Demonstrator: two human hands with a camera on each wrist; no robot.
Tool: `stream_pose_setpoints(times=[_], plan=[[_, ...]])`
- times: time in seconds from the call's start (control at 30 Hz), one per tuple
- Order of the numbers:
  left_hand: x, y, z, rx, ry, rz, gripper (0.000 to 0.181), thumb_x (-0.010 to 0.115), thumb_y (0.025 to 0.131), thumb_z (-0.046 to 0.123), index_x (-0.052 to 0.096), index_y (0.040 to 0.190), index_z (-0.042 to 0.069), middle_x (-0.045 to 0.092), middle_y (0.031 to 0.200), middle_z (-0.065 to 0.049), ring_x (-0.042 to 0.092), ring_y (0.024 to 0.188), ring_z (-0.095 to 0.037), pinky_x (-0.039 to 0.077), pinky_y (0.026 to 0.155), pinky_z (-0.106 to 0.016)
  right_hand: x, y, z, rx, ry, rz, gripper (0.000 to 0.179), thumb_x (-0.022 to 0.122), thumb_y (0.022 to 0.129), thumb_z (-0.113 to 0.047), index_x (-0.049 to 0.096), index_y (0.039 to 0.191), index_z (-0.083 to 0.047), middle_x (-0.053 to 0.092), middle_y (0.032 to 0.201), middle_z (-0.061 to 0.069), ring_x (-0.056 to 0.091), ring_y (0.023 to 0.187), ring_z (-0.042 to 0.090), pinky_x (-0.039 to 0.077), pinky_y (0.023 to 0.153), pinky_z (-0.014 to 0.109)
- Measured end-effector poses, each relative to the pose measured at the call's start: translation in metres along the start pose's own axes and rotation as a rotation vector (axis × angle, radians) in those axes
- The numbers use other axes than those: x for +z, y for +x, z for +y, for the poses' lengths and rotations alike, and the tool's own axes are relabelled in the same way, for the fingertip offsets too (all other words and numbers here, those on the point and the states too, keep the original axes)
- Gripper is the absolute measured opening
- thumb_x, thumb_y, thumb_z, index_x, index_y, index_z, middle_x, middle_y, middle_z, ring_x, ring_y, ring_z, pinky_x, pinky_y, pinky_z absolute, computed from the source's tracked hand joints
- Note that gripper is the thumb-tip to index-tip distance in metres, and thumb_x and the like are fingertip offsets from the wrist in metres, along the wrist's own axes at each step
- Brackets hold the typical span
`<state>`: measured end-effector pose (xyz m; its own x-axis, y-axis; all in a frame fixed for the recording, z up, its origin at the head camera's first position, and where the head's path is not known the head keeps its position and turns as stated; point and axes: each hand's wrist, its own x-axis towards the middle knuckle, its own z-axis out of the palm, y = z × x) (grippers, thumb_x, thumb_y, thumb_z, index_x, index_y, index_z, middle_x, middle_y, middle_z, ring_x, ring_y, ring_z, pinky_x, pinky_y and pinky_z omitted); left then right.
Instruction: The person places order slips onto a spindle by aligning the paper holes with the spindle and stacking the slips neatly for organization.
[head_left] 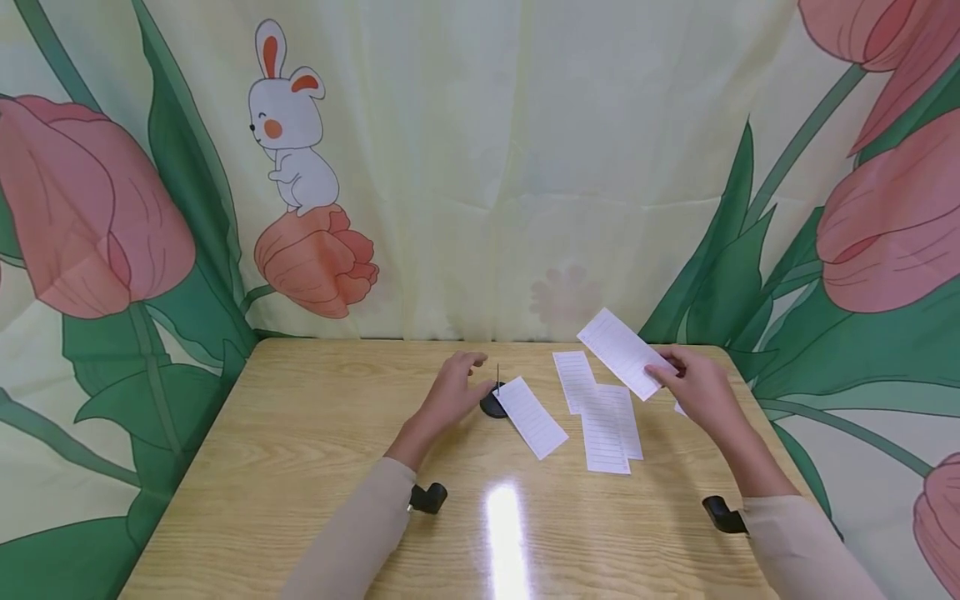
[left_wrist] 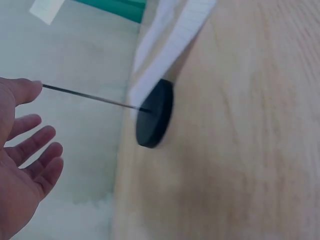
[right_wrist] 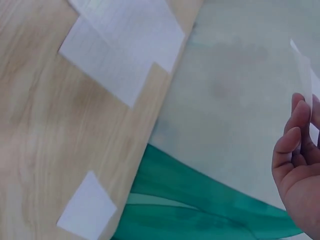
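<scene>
A receipt spike (head_left: 492, 403) with a round black base (left_wrist: 156, 117) and a thin upright metal needle (left_wrist: 95, 97) stands on the table. A lined paper slip (head_left: 534, 419) has one corner at the needle, low near the base. Just left of the spike is my left hand (head_left: 450, 390), its fingers loosely bent and holding nothing. Whether its thumb touches the needle I cannot tell. My right hand (head_left: 699, 388) pinches another lined paper slip (head_left: 621, 352) by its lower right edge, raised above the table.
Several lined slips (head_left: 604, 429) lie overlapping right of the spike. Another slip (right_wrist: 88, 209) lies near the table's right edge, mostly hidden under my right hand in the head view. A printed curtain (head_left: 480, 167) hangs behind the wooden table (head_left: 300, 433).
</scene>
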<state>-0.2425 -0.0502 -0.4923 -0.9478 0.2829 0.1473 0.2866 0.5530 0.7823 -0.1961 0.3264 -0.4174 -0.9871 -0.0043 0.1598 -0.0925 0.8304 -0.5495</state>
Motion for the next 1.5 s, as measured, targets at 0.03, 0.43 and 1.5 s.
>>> stream_pose_setpoints(times=[0.03,0.43,1.5], plan=[[-0.003,0.0,0.003,0.021,0.0,0.008,0.049,0.072,0.098,0.021,0.058,0.141,0.001,0.061,0.133,-0.018,0.059,0.122,-0.04,0.052,0.1,-0.049,0.001,0.001,-0.004,-0.006,0.006,0.001,0.032,0.068,0.101,-0.021,0.067,0.124,0.002,0.071,0.105,0.022,0.061,0.082,0.028,0.049,0.062,0.024],[-0.033,0.004,0.045,0.169,-0.054,0.122,0.035,0.068,0.101,0.019,0.065,0.132,0.002,0.068,0.123,-0.015,0.064,0.111,-0.033,0.054,0.094,-0.052,0.02,0.011,-0.043,-0.119,0.116,-0.034,0.026,0.071,0.099,-0.022,0.069,0.117,-0.003,0.073,0.1,0.016,0.064,0.081,0.024,0.051,0.064,0.024],[-0.026,0.022,0.055,0.008,-0.19,0.103,0.012,0.069,0.099,0.01,0.076,0.106,0.003,0.072,0.095,-0.008,0.064,0.086,-0.02,0.054,0.071,-0.027,0.07,0.012,-0.066,-0.152,0.344,-0.159,0.028,0.072,0.097,-0.01,0.067,0.122,0.001,0.076,0.099,0.014,0.068,0.079,0.014,0.053,0.067,0.023]])
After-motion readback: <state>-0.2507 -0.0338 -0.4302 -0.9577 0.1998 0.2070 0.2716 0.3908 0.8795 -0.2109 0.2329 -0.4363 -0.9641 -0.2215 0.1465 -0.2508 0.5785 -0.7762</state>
